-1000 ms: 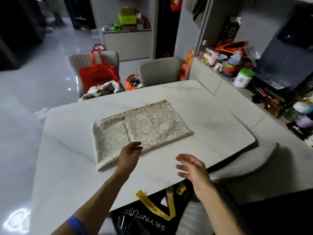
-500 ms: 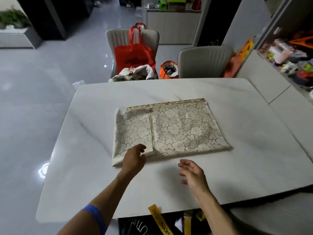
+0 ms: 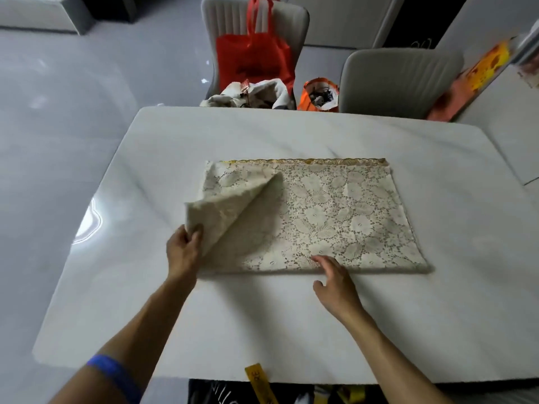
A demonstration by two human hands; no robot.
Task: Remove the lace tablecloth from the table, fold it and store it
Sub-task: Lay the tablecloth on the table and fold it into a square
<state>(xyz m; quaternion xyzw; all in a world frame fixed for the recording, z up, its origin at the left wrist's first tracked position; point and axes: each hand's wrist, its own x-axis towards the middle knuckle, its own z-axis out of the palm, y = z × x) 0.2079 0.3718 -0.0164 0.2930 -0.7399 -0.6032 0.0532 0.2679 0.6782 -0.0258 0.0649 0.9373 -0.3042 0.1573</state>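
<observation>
The cream floral lace tablecloth, already folded into a flat rectangle, lies in the middle of the white marble-look table with its long axis running left to right across the person's view and its gold-trimmed edge on the far side. The left hand pinches the near-left corner between thumb and curled fingers and holds it peeled up, so a flap stands off the table and leans rightward over the rest of the cloth. The right hand rests with relaxed, straight fingers on the near edge, about midway along it, holding nothing. The bulk of the cloth lies to the right of the left hand's pinch, so the coming fold probably carries that end across along the long axis while the right hand pins the edge. Half a second ago the corner lay flat under the left hand and the right hand hovered short of the cloth.
</observation>
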